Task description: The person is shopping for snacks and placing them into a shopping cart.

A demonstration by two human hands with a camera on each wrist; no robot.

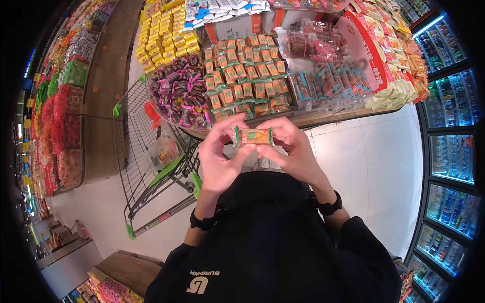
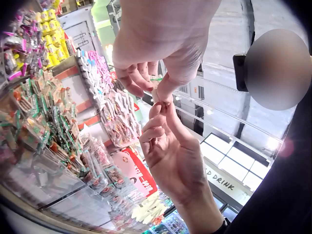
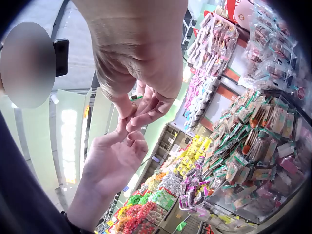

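A small wrapped snack [image 1: 256, 137], orange-brown with a printed label and green crimped ends, is held level in front of the chest. My left hand [image 1: 221, 154] pinches its left end between thumb and fingers. The other end is pinched by my right hand [image 1: 292, 149], and both thumbs meet along the lower edge. In the left wrist view, the left hand [image 2: 161, 41] covers most of the snack. The right wrist view shows only a bit of green wrapper beside the right hand [image 3: 141, 58]. Behind the hands lie rows of matching wrapped snacks [image 1: 242, 70].
Purple-wrapped sweets [image 1: 182, 91] and yellow packets [image 1: 166, 35] fill the display's left side. Clear bags with blue edges [image 1: 331, 83] lie on its right. A wire shopping cart [image 1: 146, 166] holding a plastic bag stands at left. Lit drink coolers [image 1: 449, 101] line the right.
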